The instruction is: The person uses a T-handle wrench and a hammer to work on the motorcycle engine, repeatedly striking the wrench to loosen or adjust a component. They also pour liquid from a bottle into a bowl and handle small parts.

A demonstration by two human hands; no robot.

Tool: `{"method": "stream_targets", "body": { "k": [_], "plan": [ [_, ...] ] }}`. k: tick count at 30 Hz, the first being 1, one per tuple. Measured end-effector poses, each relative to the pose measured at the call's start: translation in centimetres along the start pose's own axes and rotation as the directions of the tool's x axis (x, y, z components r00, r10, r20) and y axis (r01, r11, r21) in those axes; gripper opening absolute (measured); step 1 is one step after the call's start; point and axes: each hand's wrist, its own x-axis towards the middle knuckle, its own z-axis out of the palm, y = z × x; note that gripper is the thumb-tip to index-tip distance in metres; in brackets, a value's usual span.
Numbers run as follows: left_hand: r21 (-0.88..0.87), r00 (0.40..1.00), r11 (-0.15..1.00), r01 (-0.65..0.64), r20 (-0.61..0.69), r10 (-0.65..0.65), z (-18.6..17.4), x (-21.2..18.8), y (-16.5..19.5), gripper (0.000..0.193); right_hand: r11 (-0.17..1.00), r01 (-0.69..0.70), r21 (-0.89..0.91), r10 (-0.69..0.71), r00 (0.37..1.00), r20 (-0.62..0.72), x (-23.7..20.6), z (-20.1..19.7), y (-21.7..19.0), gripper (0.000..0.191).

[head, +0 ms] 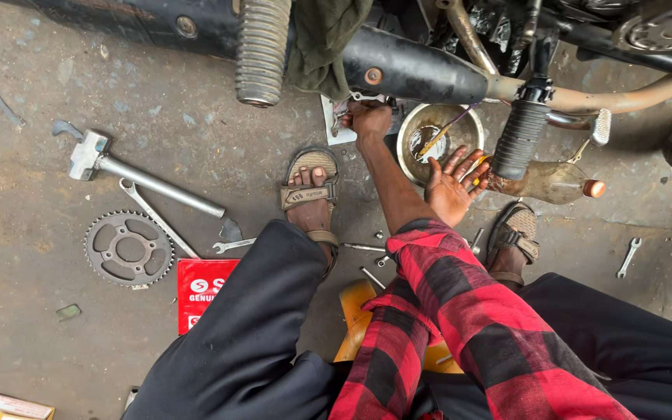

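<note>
A hammer (99,159), a toothed sprocket (128,249), two spanners (159,219) and a red carton (201,289) lie scattered across the stained concrete floor (33,93) beside a motorcycle's black exhaust (406,66).

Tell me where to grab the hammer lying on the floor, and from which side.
Grip the hammer on its long metal handle, near the free end that points toward the sandalled foot. That end lies bare on the concrete floor, while a spanner lies close beside the middle of the handle. Probably come from above, fingers wrapping across the round shaft; the heavy head would then hang away from the hand.
</note>
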Motion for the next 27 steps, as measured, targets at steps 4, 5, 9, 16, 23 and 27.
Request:
{"method": "stream_targets", "body": {
  "k": [4,5,9,16,23,27],
  "plan": [
    [0.024,1.000,1.000,0.006,-0.031,-0.005,-0.3,0.0,0.1,0.075,0.994,-0.089,0.062,0.091,0.996,-0.024,0.5,-0.2,0.2,0.005],
    [0.018,1.000,1.000,0.001,-0.021,-0.001,-0.2,0.0,0.1,0.075,0.993,-0.079,0.088,0.079,0.997,0.002,0.8,-0.4,0.4,0.003],
    [0.031,1.000,0.999,-0.008,-0.026,0.008,0.1,-0.3,-0.1,0.074,0.974,-0.099,0.205,0.078,0.991,0.109,1.3,-1.7,1.4,0.011],
    [0.121,0.999,0.992,-0.024,-0.039,0.029,0.6,-1.3,-1.1,0.063,1.000,-0.031,0.003,0.029,0.965,0.259,-1.6,-5.1,0.4,0.008],
    [0.241,0.995,0.970,-0.028,-0.086,0.050,-0.6,-1.9,-3.7,0.059,0.890,0.376,-0.257,-0.147,0.771,0.619,-8.1,-14.8,-1.8,0.014],
    [-0.017,0.946,0.987,-0.159,0.283,0.157,-2.1,-1.0,-4.9,0.047,0.861,0.482,-0.163,-0.311,0.751,0.582,-10.3,-22.3,-2.8,0.019]
  ]
}}
